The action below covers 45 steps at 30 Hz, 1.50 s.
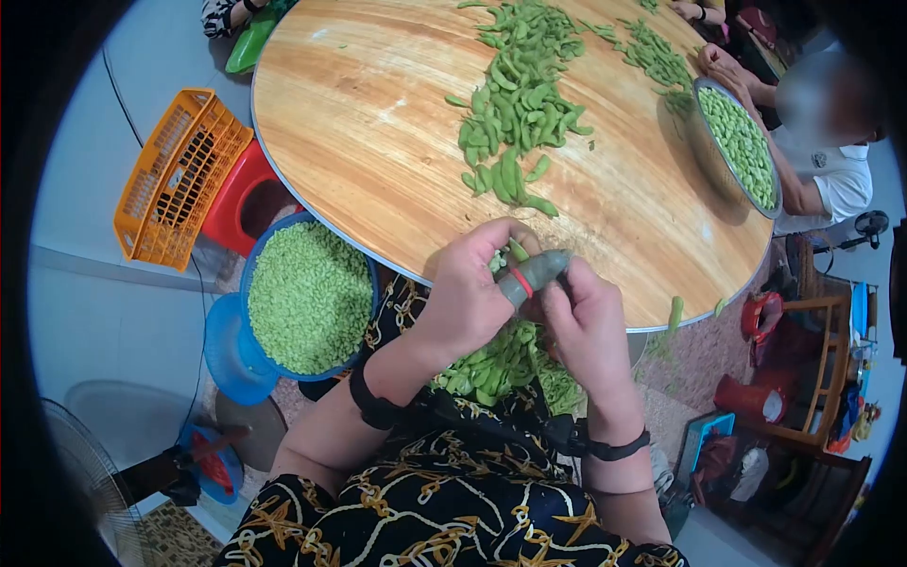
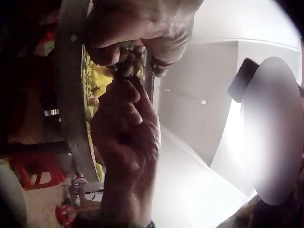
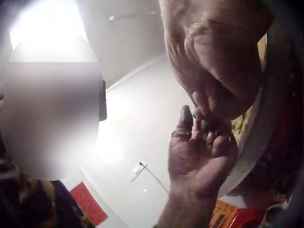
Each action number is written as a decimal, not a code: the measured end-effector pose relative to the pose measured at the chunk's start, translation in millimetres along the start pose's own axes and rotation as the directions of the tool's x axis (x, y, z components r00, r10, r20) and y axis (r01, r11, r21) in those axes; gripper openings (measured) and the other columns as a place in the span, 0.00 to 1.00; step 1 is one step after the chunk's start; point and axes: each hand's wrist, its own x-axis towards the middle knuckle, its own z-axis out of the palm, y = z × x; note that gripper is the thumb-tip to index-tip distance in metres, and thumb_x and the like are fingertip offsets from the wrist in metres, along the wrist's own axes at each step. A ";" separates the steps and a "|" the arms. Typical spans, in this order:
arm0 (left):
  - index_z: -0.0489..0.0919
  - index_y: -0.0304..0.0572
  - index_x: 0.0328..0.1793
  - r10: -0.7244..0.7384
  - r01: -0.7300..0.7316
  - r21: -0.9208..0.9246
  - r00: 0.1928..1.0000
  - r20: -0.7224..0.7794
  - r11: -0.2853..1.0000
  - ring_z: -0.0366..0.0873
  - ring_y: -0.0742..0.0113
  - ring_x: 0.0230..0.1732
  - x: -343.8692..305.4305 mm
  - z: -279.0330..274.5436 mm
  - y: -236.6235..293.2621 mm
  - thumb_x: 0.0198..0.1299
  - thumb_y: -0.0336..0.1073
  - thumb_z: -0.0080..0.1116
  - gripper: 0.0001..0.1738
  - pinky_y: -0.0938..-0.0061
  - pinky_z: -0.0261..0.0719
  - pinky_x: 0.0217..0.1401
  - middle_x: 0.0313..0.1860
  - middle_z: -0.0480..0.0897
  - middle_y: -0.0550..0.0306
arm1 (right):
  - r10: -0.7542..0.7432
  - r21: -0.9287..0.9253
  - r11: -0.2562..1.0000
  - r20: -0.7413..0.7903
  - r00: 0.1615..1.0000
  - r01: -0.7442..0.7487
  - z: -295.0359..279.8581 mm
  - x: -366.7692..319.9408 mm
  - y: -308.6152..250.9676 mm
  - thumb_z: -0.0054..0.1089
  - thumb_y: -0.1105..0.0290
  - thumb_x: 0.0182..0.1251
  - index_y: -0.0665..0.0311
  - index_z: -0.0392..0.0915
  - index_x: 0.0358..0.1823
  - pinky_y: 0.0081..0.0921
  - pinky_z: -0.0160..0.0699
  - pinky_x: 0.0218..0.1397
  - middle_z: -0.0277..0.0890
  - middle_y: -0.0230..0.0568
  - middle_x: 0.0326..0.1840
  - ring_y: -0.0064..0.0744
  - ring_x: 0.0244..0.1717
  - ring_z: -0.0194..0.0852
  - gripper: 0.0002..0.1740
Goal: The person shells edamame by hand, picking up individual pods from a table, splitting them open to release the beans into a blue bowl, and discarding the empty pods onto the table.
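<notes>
Over the near table edge, my left hand (image 1: pixel 470 295) holds a green bean pod (image 1: pixel 519 250) between its fingers and thumb. A grey-green thumb cover (image 1: pixel 543 270) with a red band sits on the left thumb and points at the other hand. Close against its tip is my right hand (image 1: pixel 593 326), fingers curled in; I cannot tell whether they pinch anything. In the left wrist view the fingertips of both hands meet. Below the hands, in the lap, lies a heap of green pods (image 1: pixel 487 373). More pods (image 1: pixel 520 104) spread across the round wooden table (image 1: pixel 359 123).
Left of the lap stands a blue basin (image 1: pixel 248 283) full of shelled beans (image 1: pixel 310 298). Beyond it are a red stool (image 1: pixel 227 213) and an orange crate (image 1: pixel 175 180). Across the table, another person sits by a metal colander (image 1: pixel 713 161) of beans. A fan (image 1: pixel 80 472) stands lower left.
</notes>
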 end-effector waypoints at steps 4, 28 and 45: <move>0.71 0.36 0.43 -0.054 0.055 -0.118 0.998 0.011 0.992 0.71 0.81 0.36 0.2 -2.9 -2.1 0.57 0.26 0.56 0.09 0.85 0.74 0.33 0.34 0.74 0.63 | -0.034 -0.039 0.999 0.068 0.997 0.037 -8.2 3.5 4.5 0.52 0.78 0.62 0.71 0.69 0.32 0.22 0.68 0.26 0.70 0.40 0.20 0.23 0.21 0.67 0.03; 0.70 0.36 0.53 0.290 -0.286 0.422 0.955 0.056 0.860 0.79 0.46 0.39 -9.7 -9.9 -1.0 0.53 0.28 0.58 0.20 0.63 0.78 0.40 0.39 0.79 0.42 | -0.088 0.107 0.989 -0.098 0.991 0.098 -6.1 10.7 -12.0 0.57 0.80 0.58 0.70 0.73 0.45 0.16 0.73 0.37 0.76 0.33 0.32 0.18 0.33 0.72 0.12; 0.74 0.38 0.40 0.502 -0.485 0.220 0.865 -0.025 0.846 0.79 0.51 0.35 -22.6 -31.0 -19.5 0.56 0.32 0.55 0.08 0.69 0.76 0.39 0.35 0.79 0.49 | 0.237 0.752 0.611 0.126 0.963 -0.249 27.1 4.3 -13.4 0.53 0.75 0.64 0.67 0.69 0.47 0.09 0.49 0.16 0.69 0.28 0.30 0.10 0.16 0.52 0.11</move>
